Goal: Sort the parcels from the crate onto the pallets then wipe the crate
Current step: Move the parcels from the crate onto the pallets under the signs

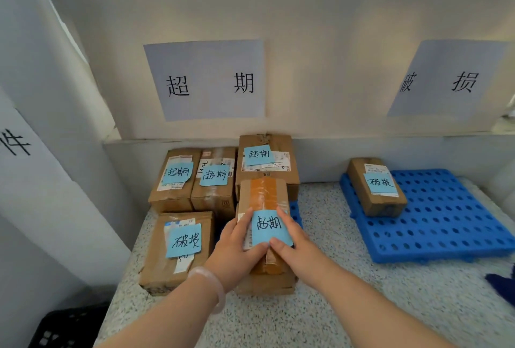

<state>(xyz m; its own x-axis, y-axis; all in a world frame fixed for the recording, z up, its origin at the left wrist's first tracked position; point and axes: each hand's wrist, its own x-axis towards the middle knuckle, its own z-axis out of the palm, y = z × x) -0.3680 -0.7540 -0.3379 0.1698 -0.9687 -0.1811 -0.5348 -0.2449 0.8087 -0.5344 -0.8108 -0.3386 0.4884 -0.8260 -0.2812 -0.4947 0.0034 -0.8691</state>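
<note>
Left hand (237, 247): fingers stretched along the left side of the taped parcel (264, 200), thumb hooked over its near top edge, gripping it.
Taped parcel: blue 超期 note on top, resting on a lower carton (264, 285), among the cartons under the 超期 wall sign (204, 80).
Right hand (292, 241): fingers along the right side, thumb on top, gripping.
Blue pallet (446, 225): well apart to the right, bearing one 破损 parcel (376, 188).

Left grip (237, 250) and right grip (296, 240) clasp inward (thumbs nearly touching).
</note>
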